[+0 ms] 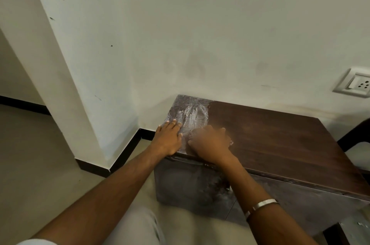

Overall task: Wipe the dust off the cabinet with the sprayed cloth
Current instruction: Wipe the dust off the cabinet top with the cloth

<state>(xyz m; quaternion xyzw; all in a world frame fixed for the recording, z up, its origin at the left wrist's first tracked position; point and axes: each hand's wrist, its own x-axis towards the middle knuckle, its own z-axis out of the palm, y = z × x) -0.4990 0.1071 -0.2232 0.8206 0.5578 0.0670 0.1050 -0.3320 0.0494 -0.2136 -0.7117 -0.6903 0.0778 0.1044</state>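
Leftmost, a pale matte floor (30, 144) meets the cream plastered wall (180, 24) along a black skirting band (128, 150); the wall bears small dark scuffs and folds into a projecting corner. Next, the left hand (169, 138): lies flat, fingers straight and close together, palm down on the near left corner of the cabinet (270, 140). Cabinet: low, box-shaped, dark brown wood-grain laminate top, duller smeared front panel. Its left end is coated with whitish streaked dust (190, 113), brushed in fan-like strokes; the rest of the top is clean and smooth. Right hand (208, 142): blurred, knuckles up, pressed on the top just beside the left hand, at the edge of the dusty patch; a pale scrap at its fingertips may be the cloth, though whether the fingers curl round it cannot be told. Metal bangle (262, 204): on the right forearm. Far right: white rectangular wall socket (354, 84).
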